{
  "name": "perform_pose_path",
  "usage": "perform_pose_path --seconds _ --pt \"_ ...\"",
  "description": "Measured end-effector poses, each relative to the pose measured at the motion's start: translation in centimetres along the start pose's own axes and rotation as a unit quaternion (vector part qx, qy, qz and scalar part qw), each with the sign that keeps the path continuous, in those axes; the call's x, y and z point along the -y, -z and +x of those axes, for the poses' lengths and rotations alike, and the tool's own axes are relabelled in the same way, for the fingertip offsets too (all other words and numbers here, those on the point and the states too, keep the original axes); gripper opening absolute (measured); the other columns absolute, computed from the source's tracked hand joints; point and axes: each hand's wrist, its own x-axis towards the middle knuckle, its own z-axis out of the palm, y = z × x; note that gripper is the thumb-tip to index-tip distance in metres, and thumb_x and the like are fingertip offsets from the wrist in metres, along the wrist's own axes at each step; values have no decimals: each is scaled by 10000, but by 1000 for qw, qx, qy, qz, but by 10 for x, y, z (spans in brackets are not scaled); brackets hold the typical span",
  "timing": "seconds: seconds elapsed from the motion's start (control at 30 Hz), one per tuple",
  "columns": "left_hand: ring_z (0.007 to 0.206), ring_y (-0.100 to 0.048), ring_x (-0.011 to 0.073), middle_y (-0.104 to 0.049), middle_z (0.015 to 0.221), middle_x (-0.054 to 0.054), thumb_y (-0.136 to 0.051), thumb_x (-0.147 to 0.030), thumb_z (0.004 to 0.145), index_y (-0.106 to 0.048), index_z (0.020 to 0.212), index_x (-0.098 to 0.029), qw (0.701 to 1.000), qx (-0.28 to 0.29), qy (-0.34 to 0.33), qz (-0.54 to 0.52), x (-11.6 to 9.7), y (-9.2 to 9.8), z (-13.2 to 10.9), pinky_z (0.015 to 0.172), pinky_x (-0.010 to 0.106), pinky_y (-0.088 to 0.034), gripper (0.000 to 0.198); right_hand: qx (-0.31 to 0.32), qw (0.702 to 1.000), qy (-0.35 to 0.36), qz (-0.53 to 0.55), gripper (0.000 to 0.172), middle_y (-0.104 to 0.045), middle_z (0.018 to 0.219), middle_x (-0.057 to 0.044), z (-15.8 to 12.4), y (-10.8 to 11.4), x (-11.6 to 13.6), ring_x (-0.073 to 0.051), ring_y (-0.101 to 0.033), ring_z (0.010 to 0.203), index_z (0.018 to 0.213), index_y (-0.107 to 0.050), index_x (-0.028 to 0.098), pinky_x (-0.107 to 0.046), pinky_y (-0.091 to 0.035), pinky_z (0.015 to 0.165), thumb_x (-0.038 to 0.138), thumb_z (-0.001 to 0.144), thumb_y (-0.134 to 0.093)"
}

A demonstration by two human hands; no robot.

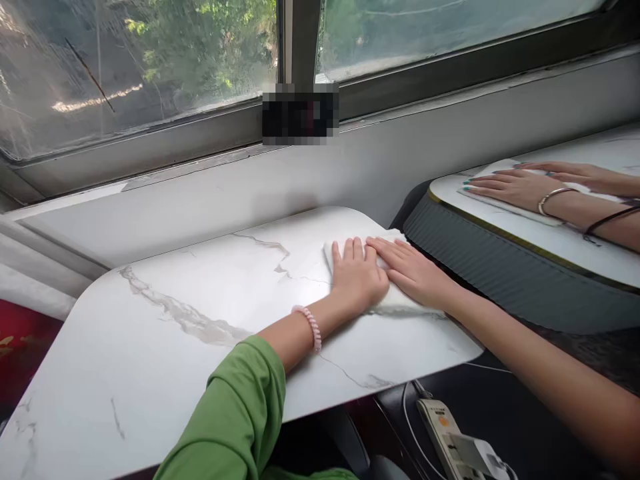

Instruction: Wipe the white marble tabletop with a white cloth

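My left hand [357, 272], coming out of a green sleeve with a pink bead-like bracelet on its wrist, presses flat on a folded white cloth [405, 302]. Its fingers are stretched out and slightly apart. Close against it on the right, my right hand [413, 270] lies flat on the same cloth, fingers extended; the two hands touch or nearly touch. The cloth rests near the right end of a white marble-patterned tabletop [200, 387] with rounded corners. Much of the cloth is hidden under both hands.
At right, another person's hands [520, 187] lie on a white cloth on a second marbled table [590, 247] with a dark ribbed side. Below my table's edge is a power strip [440, 433] with cables. A window frame [303, 47] and a blurred-out dark object [300, 115] stand behind.
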Motion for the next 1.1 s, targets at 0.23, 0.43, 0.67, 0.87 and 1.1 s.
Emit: perform_pose_path --seconds 0.23,0.43,0.67,0.87,1.1 --pt "1393 -251 296 -339 1487 186 -268 -328 945 -306 1419 -15 998 16 -62 6 -32 13 -72 1144 522 -129 569 -16 999 28 -23 591 -383 1489 -89 -74 18 45 -244 -364 1356 1518 -84 252 -497 -306 1100 291 955 -260" --pt "1401 -235 287 -312 1503 181 -255 -318 950 -287 1427 -4 997 35 -65 0 -29 18 -86 1148 518 -138 573 -12 999 22 -42 590 -411 1470 -95 -76 19 63 -235 -379 1348 1515 -103 243 -491 -332 1081 253 942 -243" --pt "1387 -273 283 -348 1483 182 -265 -302 940 -320 1413 -11 997 18 -71 -21 -13 15 -74 1149 513 -147 559 -13 999 -9 -48 588 -463 1429 -117 -56 14 67 -230 -409 1328 1484 -220 199 -498 -348 1064 193 897 -259" --pt "1394 -269 253 -347 1492 153 -271 -283 930 -326 1418 -49 999 20 -38 -19 31 13 -41 1160 497 -122 544 -3 999 -38 -18 574 -473 1424 -109 3 -4 66 -236 -406 1329 1428 -347 176 -507 -330 1066 193 860 -268" --pt "1402 -257 224 -350 1499 112 -263 -222 930 -375 1395 -89 999 23 33 -2 113 13 1 1168 472 -118 498 11 999 -36 9 562 -460 1431 -128 105 -36 77 -252 -389 1333 1390 -410 124 -485 -287 1078 199 848 -283"
